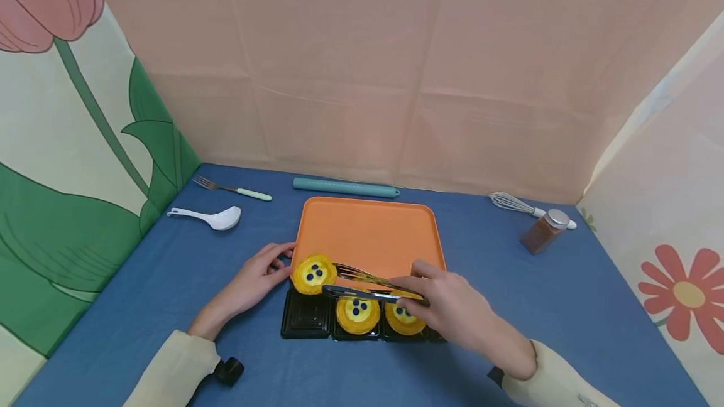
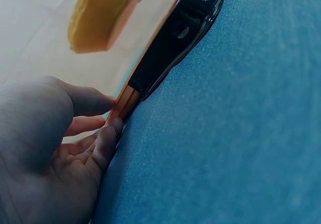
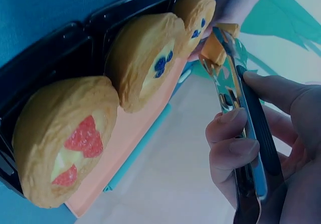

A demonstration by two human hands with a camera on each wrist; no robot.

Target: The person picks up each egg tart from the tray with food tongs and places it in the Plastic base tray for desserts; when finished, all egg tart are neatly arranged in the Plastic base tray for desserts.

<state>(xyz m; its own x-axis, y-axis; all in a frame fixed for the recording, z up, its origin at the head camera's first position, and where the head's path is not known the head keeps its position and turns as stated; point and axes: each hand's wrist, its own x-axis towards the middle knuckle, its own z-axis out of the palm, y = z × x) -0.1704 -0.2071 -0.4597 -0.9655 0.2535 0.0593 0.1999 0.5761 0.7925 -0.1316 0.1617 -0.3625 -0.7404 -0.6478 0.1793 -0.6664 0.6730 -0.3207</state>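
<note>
My right hand grips metal tongs with dark handles. Between the tong tips is a blueberry tart, held up over the near left corner of the orange tray. My left hand pinches that tray's left rim between thumb and fingers, plainest in the left wrist view. Along the near side lies a black sectioned tray, its leftmost section bare. It holds two more blueberry tarts and, in the right wrist view, a strawberry tart, which my right hand hides from the head view.
On the blue cloth at left lie a fork and a white spoon. A teal rod lies behind the orange tray. To the right are a whisk and a jar of brown powder. Fabric walls border the back and sides.
</note>
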